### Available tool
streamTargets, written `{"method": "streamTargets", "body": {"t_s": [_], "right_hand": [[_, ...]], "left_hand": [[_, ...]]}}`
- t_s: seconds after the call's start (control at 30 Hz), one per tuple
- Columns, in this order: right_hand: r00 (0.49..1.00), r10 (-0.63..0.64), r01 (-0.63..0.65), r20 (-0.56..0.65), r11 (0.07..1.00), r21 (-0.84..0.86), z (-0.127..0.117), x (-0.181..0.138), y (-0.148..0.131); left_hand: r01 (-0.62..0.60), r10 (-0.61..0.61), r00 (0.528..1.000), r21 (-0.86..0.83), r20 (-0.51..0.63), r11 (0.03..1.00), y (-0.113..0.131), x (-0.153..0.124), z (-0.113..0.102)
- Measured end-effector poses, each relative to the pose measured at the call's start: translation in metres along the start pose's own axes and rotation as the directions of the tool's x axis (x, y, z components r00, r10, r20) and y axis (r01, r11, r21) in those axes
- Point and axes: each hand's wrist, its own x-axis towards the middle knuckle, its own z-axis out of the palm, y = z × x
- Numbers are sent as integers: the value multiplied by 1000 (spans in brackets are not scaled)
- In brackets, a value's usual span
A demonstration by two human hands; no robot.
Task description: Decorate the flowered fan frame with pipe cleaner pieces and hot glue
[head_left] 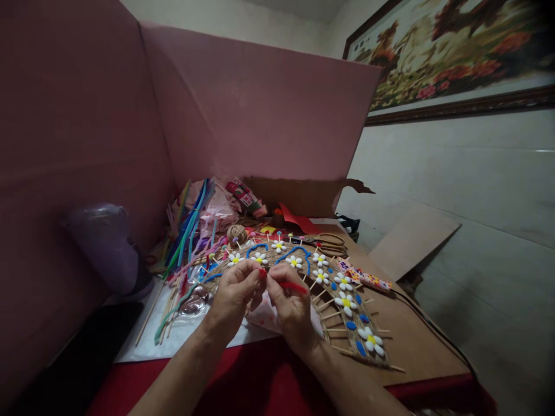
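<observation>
My left hand (pixel 238 286) pinches one end of a red pipe cleaner (pixel 295 286) between thumb and fingertips. Right beside it, my right hand (pixel 289 303) is closed on the same pipe cleaner, whose tail sticks out to the right over the knuckles. Both hands are held in front of a curved, twine-wrapped arch (pixel 379 353) with wooden sticks poking from its edges. White daisies with yellow centres (pixel 346 303), blue ovals (pixel 351 326) and bent blue pipe cleaner pieces (pixel 299 249) decorate it. Part of the arch is hidden behind my hands.
A bundle of coloured pipe cleaners (pixel 197 222) lies at the left by a twine ball (pixel 236 233). Scissors (pixel 332 240) rest behind the arch. A flower-patterned tool (pixel 366 277) trails a black cord on the right. Pink panels (pixel 260 110) stand behind and left.
</observation>
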Motion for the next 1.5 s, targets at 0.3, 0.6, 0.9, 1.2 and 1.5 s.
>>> {"method": "streamTargets", "body": {"t_s": [0.3,0.6,0.9,1.2,1.5], "right_hand": [[991,-38,43,128,998,-38,-1,-4,1],[993,-44,63,110,984,-168,-2,2,-2],[993,-28,51,116,979,-200,-1,-1,2],[911,399,-411,102,872,266,1,5,10],[821,466,-550,329,799,242,4,6,11]], "left_hand": [[-207,283,947,387,-151,899,-11,2,-2],[-160,225,967,406,-118,900,-8,6,-4],[-229,273,962,474,-24,850,-8,5,-7],[-99,131,981,212,-142,972,8,5,-12],[-207,412,910,817,-40,538,-3,5,-15]]}}
